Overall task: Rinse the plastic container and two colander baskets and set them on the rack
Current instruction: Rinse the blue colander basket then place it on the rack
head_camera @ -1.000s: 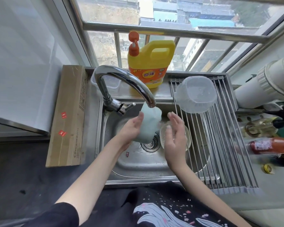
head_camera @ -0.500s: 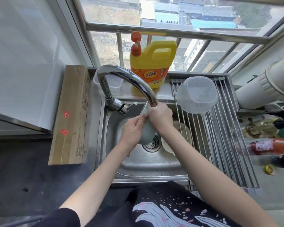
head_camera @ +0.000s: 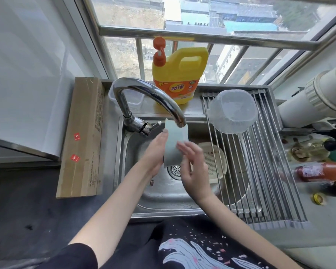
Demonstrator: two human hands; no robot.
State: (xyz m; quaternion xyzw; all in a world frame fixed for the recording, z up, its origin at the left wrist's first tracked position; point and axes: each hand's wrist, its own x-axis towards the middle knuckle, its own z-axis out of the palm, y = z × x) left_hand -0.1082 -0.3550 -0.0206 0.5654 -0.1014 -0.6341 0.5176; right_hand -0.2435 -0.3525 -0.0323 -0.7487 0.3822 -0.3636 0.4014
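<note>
My left hand (head_camera: pixel 154 152) holds a pale blue-green colander basket (head_camera: pixel 176 142) on edge under the faucet spout (head_camera: pixel 179 121), over the sink drain. Its fingers lie up along the basket's left side. My right hand (head_camera: pixel 194 167) is just right of the basket, its spread fingers at the front face. A cream colander basket (head_camera: pixel 214 162) lies in the sink's right half, partly under the rack bars. The clear plastic container (head_camera: pixel 233 111) rests upside down on the roll-up rack (head_camera: pixel 264 187).
A yellow detergent jug (head_camera: pixel 179 74) stands on the ledge behind the faucet, with a small clear tub (head_camera: pixel 136 100) to its left. A cardboard box (head_camera: pixel 81 136) lies left of the sink (head_camera: pixel 163 199). Bottles (head_camera: pixel 318 171) and a white pipe (head_camera: pixel 314 98) crowd the right counter.
My right hand has come down from the basket's top under the spout to its front, fingers now spread. The basket stays under the faucet in my left hand.
</note>
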